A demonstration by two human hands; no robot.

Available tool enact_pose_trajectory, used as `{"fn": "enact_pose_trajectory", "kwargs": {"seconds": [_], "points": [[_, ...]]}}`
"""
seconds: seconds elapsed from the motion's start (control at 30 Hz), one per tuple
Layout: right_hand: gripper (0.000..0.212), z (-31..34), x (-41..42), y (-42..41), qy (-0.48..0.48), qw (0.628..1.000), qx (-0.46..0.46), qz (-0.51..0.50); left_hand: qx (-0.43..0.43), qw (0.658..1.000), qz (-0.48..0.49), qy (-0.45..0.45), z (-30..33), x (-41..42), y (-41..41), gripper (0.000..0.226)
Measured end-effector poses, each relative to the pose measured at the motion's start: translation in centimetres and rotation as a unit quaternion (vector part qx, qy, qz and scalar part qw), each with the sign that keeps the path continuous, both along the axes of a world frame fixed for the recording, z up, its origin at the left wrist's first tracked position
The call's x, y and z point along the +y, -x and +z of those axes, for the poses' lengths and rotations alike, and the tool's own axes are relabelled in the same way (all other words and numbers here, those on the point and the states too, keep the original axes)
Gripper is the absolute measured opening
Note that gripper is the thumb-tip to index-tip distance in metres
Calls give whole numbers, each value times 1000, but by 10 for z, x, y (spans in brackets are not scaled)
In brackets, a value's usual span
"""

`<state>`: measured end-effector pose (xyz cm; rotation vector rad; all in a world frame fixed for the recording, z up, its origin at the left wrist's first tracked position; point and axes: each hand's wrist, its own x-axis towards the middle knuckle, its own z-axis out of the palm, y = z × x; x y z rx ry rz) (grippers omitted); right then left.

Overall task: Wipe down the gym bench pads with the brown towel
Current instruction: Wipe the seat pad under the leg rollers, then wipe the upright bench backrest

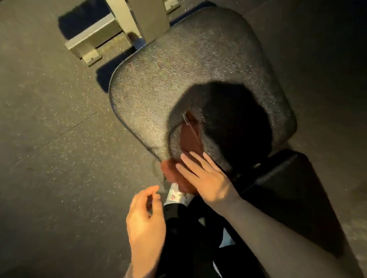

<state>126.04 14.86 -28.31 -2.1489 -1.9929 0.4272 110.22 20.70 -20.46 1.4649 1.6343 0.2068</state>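
Right hand [204, 180] lies flat, fingers straight, pressing the brown towel [191, 142] onto the near edge of the bench [195, 73] pad. Left hand [144, 218] hovers beside it, loosely curled, holding nothing. A dark shadow swallows much of the towel.

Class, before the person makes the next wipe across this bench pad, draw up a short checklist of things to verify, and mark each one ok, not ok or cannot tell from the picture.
1. Brown towel is on the textured bench pad: ok, though part hangs over the near edge.
2. Right hand is on the towel, fingers straight: ok.
3. Left hand is free, off the pad, holding nothing: ok.
4. Pad surface ahead is bare of other things: ok.
5. Pad already clean or wet: cannot tell, since the light is dim and a dark shadow covers part of it.
6. Second, smooth pad wiped: cannot tell.
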Motion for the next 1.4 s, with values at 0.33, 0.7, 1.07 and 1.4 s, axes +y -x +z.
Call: {"fn": "enact_pose_trajectory", "kwargs": {"seconds": [0.33,0.7,1.07,1.4], "points": [[25,127,-107,-25,40,821,371,-433,-60,987,-121,84,73,-116,-37,39],[11,355,-194,-22,-12,737,530,-420,-187,954,-236,15,285,-148,-73,31],[17,438,-214,-57,68,850,381,-358,-266,925,-262,-63,367,-144,-99,21],[14,456,-234,-78,84,879,278,-378,-258,917,-271,-136,385,-140,-88,25]]}}
